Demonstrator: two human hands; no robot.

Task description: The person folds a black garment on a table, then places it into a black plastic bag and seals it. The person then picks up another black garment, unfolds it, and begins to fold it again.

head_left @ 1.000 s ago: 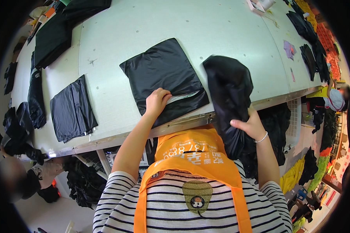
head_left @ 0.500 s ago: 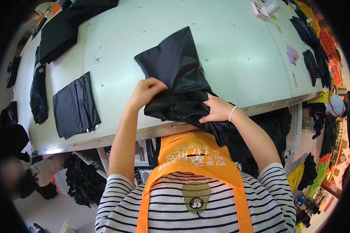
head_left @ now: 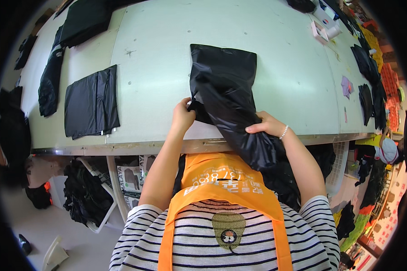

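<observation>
A shiny black garment (head_left: 226, 72) lies partly on the pale table in front of me. Its far end is spread flat, and its near part is bunched and hangs over the table's front edge toward my apron. At the garment's left edge, my left hand (head_left: 183, 114) pinches the cloth near a dark fold. My right hand (head_left: 269, 124) grips the bunched part on the right side, thumb on top. To the left lies a folded black garment (head_left: 92, 103) with small white tags at its lower edge.
The pale table (head_left: 158, 49) carries a black stack (head_left: 86, 22) and a long black piece (head_left: 50, 86) at the far left. A pink box (head_left: 319, 31), a purple scrap (head_left: 347, 86) and dark cloth (head_left: 366, 105) lie rightward. Below stands a white basket (head_left: 105, 198) of dark cloth.
The garment's far end has swung from slanting left to lying straighter and flatter, while its near part has come across toward the right. Both my hands have shifted right over the table and still hold it.
</observation>
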